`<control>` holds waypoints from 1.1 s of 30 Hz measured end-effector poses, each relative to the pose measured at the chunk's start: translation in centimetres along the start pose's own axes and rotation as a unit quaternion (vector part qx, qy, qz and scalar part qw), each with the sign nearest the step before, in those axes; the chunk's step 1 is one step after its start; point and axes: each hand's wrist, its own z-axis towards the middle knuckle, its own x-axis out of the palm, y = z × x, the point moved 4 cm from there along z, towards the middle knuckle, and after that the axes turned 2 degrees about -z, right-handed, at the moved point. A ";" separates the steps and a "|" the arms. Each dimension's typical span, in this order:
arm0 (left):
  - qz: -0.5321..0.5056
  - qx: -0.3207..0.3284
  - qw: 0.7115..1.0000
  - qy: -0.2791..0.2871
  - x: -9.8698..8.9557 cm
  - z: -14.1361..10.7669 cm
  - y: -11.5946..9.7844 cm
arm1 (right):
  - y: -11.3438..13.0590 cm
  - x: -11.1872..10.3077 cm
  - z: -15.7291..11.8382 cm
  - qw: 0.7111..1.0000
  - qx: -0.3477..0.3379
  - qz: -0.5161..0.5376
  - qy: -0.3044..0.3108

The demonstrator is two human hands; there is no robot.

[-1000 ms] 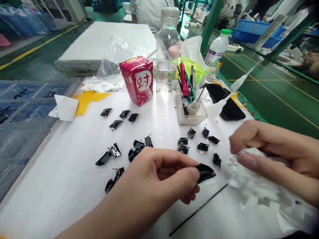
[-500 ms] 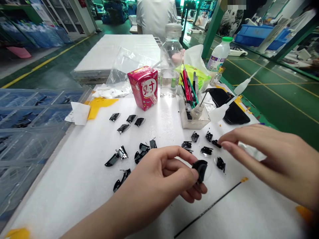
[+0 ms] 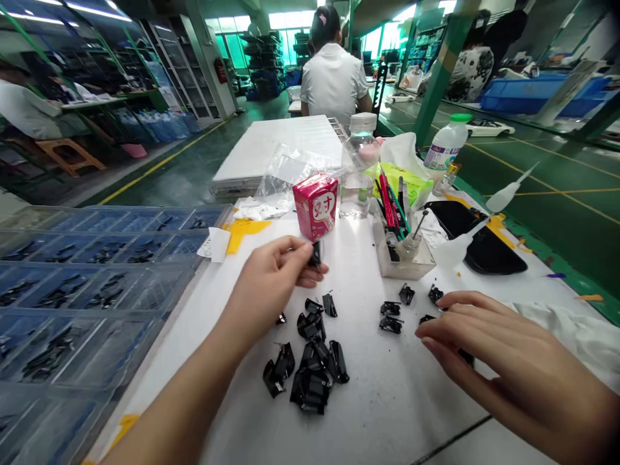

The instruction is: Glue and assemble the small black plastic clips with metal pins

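My left hand (image 3: 283, 274) is raised over the white table, thumb and fingers pinching a small glossy black plastic part (image 3: 316, 253) just below the red drink carton. Its fingers cover some of that part. My right hand (image 3: 513, 355) hovers low at the right with fingers stretched out. Its fingertips are beside a small black assembly (image 3: 426, 319), and another such assembly (image 3: 435, 294) lies just beyond. Several black assemblies (image 3: 390, 316) sit left of that hand. A heap of glossy black curved parts (image 3: 312, 381) lies below my left hand.
A red drink carton (image 3: 316, 206), a clear bottle (image 3: 356, 194) and a tool box (image 3: 404, 266) with pens and a small jar stand behind. Compartment trays (image 3: 87, 310) of black pieces line the left. A black phone-like slab (image 3: 494, 255) lies right. A person in white (image 3: 334, 81) sits ahead.
The view has tilted up and swung left. My left hand has moved away from me with the black part, toward the drink carton. My right hand stays among the small assemblies.
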 end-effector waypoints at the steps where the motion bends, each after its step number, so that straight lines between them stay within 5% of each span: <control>1: 0.042 0.004 0.999 -0.035 -0.9 0.5 0.3 | 0.0 0.1 -0.1 1.000 -0.001 0.000 -0.001; 6: 0.284 -0.021 0.949 -0.139 -4.5 1.8 1.8 | -0.3 0.5 -0.3 1.000 -0.010 -0.006 -0.016; 11: 0.416 -0.048 0.901 -0.117 -5.4 1.9 2.5 | -0.1 0.6 0.1 0.999 -0.027 -0.016 -0.020; 16: 0.448 -0.007 0.887 -0.115 -4.9 1.2 1.2 | -0.1 0.0 0.2 0.999 -0.019 -0.013 -0.030; 18: 0.432 0.039 0.897 -0.079 -3.7 0.6 0.5 | -0.2 -0.1 0.1 0.999 -0.012 -0.015 -0.029; 24: 0.349 0.183 0.902 0.174 1.3 -1.5 0.1 | -0.9 -0.5 0.7 0.999 0.008 -0.029 -0.043; 33: 0.364 0.227 0.887 0.173 2.3 -0.8 1.1 | -1.4 -1.5 1.6 0.998 0.054 -0.009 -0.043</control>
